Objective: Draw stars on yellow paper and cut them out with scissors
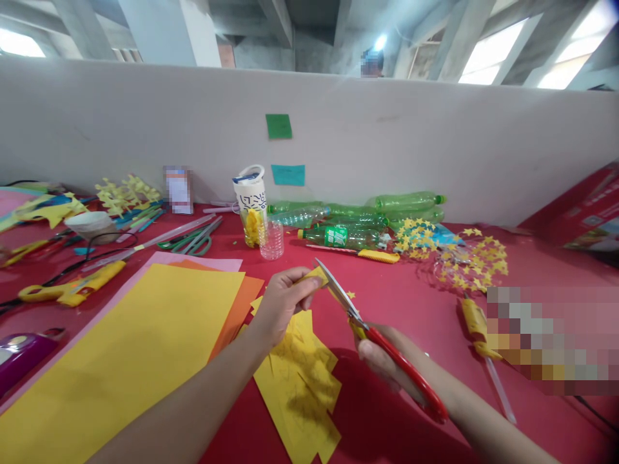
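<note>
Pinched in my left hand (290,298) is a small piece of yellow paper (316,276). My right hand (391,357) grips red-handled scissors (401,367), whose blades point up and left and meet the edge of that piece. A small yellow scrap (356,328) shows between my right fingers and the scissors. Below both hands lies a pile of cut yellow paper (304,386) with faint drawn lines. One small yellow star (351,294) rests on the red table just behind the blades.
Yellow sheets (130,322) over orange and pink ones lie at left. Behind stand a clear cup (271,241) and a white tumbler (251,193), beside green bottles (338,236) and a yellow cutter (378,256). Glue guns (474,319) lie at both sides; star clusters (471,258) at right.
</note>
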`<state>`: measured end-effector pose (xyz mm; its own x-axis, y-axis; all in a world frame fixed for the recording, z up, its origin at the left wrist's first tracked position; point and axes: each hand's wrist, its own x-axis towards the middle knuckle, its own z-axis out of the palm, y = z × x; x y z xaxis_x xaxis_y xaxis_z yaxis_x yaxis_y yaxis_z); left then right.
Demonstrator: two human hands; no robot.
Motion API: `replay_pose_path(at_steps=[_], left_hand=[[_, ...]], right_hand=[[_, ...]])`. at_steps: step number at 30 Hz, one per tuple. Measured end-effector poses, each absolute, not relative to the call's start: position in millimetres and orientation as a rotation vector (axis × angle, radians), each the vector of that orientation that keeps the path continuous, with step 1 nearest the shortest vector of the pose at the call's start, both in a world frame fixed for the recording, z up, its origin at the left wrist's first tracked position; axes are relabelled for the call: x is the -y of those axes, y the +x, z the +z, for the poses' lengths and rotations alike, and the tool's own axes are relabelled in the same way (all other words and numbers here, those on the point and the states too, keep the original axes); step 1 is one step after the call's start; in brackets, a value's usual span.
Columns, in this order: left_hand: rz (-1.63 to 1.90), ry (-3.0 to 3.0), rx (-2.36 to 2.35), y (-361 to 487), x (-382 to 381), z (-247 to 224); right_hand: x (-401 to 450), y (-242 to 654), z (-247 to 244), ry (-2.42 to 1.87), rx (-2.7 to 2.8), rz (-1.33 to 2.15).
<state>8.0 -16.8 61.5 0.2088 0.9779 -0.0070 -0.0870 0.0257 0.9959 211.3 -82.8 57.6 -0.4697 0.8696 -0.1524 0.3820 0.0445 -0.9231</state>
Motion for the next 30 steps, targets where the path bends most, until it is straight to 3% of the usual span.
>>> replay_pose_path(at_steps=[30], left_hand=[[1.031,1.346,-1.02,1.7,14.2,75.0]], right_hand=[[81.5,211.2,56.5,-1.309,1.871,1.403]])
